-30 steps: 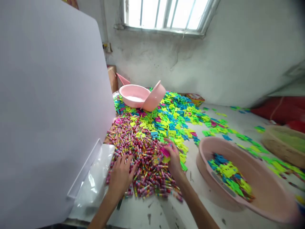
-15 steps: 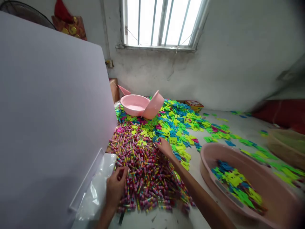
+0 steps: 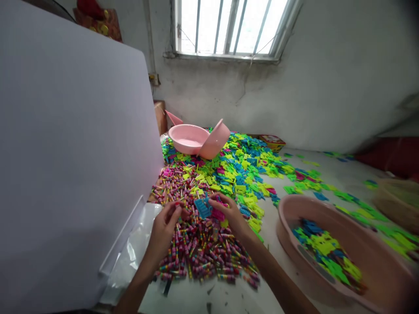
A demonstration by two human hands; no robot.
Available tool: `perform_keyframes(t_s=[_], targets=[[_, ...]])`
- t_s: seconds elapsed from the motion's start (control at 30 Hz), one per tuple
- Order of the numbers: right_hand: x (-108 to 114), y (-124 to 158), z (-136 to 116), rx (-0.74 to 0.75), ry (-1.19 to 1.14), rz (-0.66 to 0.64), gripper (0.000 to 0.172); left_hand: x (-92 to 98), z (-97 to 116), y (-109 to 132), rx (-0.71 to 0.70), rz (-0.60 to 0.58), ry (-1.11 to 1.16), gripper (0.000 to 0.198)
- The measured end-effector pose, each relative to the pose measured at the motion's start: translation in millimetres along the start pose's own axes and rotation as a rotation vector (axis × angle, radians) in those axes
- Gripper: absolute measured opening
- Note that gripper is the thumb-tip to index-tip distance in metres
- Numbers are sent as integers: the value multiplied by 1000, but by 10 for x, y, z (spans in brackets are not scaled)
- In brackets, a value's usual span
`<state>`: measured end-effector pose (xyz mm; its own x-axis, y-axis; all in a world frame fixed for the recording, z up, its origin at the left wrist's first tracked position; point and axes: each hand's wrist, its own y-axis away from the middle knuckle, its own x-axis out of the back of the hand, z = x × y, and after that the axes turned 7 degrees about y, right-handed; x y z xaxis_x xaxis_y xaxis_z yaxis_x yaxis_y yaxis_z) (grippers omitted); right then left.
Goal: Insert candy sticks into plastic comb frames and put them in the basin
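We're on the right hand point(image 3: 231, 214) now, its grip pressed together on a flat blue comb-shaped plastic piece point(image 3: 203, 208), just beside a magenta plastic piece point(image 3: 218, 214). That blue piece looks light and stiff, so its edge should take a pinch. The left hand point(image 3: 163, 232) curls over a heap of slim pink-striped plastic sticks point(image 3: 203, 253), and we cannot tell whether it holds one. Those sticks look light and ready to roll. To the right, a wide pink plastic basin point(image 3: 286, 231) holds blue, green and yellow plastic pieces point(image 3: 324, 250).
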<state>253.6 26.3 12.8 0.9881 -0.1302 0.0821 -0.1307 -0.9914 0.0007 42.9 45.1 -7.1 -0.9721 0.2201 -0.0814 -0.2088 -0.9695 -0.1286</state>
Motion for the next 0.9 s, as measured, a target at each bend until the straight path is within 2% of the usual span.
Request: perform_keyframes(t_s=[0.17,0.23,0.37,0.43,0.63,0.77,0.9], targets=[[-74,151,-89,25,4,-17,30,-30,245,22,-60,-183,-399,31],[-95,199,-103,45,39,-30,29,-40,286,20,-91,-246,-511,31],[-131,280,-111,100,92,-34,24,-37,293,-1,-138,-329,-671,46],[-150,309,-124,130,135,-24,22,-29,279,-4,-173,-346,-721,46],[-204,374,-191,195,264,-15,19,-12,267,40,-225,-286,-923,44],[-230,413,-207,208,296,-30,18,21,281,41,-193,-361,-877,41],[-244,439,-186,227,323,-47,18,73,268,19,-148,-365,-843,46]])
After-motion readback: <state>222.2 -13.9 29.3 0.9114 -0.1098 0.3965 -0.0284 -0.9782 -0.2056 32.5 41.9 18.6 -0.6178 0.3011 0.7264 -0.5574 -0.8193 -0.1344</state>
